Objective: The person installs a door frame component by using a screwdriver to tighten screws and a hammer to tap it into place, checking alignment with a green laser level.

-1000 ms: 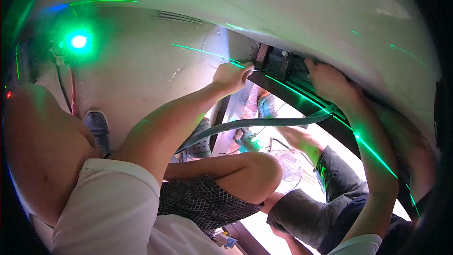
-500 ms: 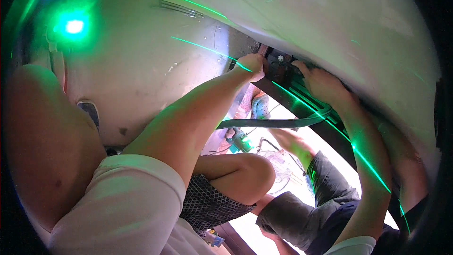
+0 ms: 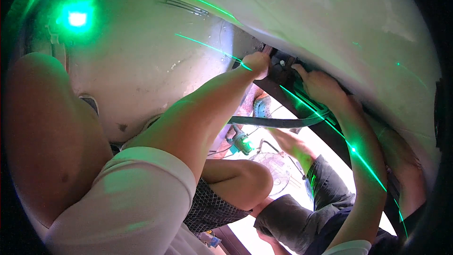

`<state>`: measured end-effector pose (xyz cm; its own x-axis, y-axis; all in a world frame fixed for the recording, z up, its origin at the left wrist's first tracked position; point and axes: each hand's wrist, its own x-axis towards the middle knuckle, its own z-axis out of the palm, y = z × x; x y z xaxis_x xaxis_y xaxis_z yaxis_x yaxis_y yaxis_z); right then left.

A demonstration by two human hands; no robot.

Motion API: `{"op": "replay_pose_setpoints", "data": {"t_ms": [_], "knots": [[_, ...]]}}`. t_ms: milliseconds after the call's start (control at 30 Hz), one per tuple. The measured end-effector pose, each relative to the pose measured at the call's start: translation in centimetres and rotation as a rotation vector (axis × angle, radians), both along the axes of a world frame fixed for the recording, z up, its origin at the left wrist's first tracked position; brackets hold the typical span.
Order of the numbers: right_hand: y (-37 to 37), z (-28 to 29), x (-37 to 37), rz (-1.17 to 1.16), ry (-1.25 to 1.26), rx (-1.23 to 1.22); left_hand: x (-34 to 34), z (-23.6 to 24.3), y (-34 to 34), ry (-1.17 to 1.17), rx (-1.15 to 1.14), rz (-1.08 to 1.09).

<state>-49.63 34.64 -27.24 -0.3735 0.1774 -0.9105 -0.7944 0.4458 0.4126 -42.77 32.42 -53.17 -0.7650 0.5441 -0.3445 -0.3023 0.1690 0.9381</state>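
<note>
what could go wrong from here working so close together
Knuckles of the bare left hand might scrape against the narrow, dark recess. The bare right forearm could bump the co-worker's forearm close beside it. The thick, dark-grey flexible hose or cable, passing behind the left forearm, might snag.

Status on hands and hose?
Left hand at dark recess, grip unclear. Right hand there too, partly hidden. Hose lower in view; another person's forearm beside right forearm.

Two bare hands (image 3: 257, 65) (image 3: 324, 86), one thick hose (image 3: 276, 123), one glaring lamp (image 3: 77, 18), one wire grille (image 3: 272, 172), one power tool (image 3: 243, 143)
</note>
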Motion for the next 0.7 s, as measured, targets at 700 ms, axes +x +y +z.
{"op": "replay_pose_setpoints", "data": {"t_ms": [700], "knots": [[0.2,0.4,1.5,0.075,-0.069,0.082,0.4,-0.4,1.1,-0.077,0.011,0.005]]}}
